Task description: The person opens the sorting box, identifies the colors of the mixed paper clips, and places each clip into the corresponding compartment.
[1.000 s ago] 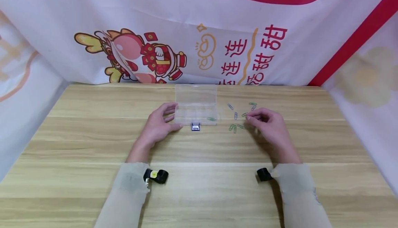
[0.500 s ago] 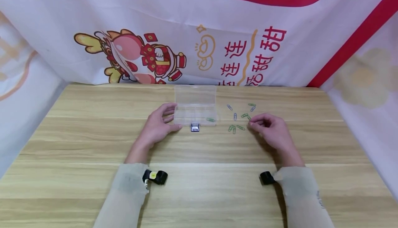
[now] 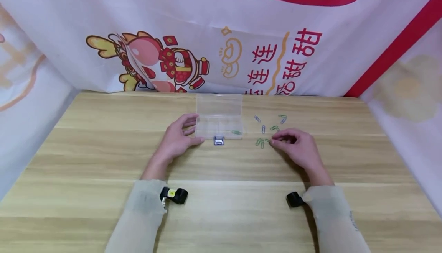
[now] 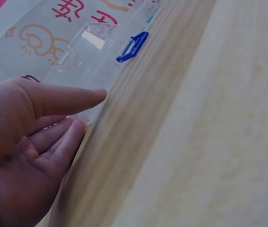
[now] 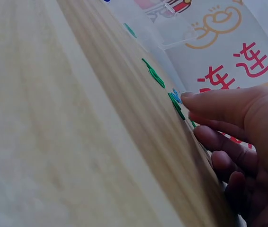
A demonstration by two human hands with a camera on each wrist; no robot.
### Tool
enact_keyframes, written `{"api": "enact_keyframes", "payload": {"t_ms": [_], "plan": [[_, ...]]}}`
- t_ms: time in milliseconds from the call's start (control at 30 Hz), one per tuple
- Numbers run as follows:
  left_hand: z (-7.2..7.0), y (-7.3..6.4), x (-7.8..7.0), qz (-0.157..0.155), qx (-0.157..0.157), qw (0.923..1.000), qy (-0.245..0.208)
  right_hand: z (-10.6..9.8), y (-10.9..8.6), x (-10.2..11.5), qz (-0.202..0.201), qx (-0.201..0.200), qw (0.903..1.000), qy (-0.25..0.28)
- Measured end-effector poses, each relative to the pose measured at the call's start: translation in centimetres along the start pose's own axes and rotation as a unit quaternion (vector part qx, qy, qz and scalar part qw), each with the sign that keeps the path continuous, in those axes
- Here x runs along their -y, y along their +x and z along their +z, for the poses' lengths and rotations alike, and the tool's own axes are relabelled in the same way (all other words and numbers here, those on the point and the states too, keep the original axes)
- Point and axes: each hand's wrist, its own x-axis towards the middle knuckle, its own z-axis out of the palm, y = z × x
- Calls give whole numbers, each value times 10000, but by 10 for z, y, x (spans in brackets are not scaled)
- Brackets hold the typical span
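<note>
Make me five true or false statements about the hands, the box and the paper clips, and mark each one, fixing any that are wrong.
1. The left hand touches the box. True.
2. The box is shut. False: its lid stands open.
3. A green paper clip lies in the box. True.
4. Every paper clip outside the box is green. False: some are blue paper clips.
5. The right hand is to the right of the box, by the loose clips. True.
</note>
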Motion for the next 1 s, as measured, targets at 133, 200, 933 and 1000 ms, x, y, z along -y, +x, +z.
{"api": "enact_keyframes", "payload": {"t_ms": [133,200,933,1000], "plan": [[0,2,-2,45,2,10000,-27,-1,0,2,-62,-47,10000,-41],[0,2,-2,32,12,10000,-20,-1,0,2,-42,-53,10000,-73],[-1,2,-2,-20,-24,10000,-36,3,2,3,-236,-455,9979,-390],[0,3,-2,-22,-29,10000,-29,3,2,3,-268,-492,9974,-448]]}}
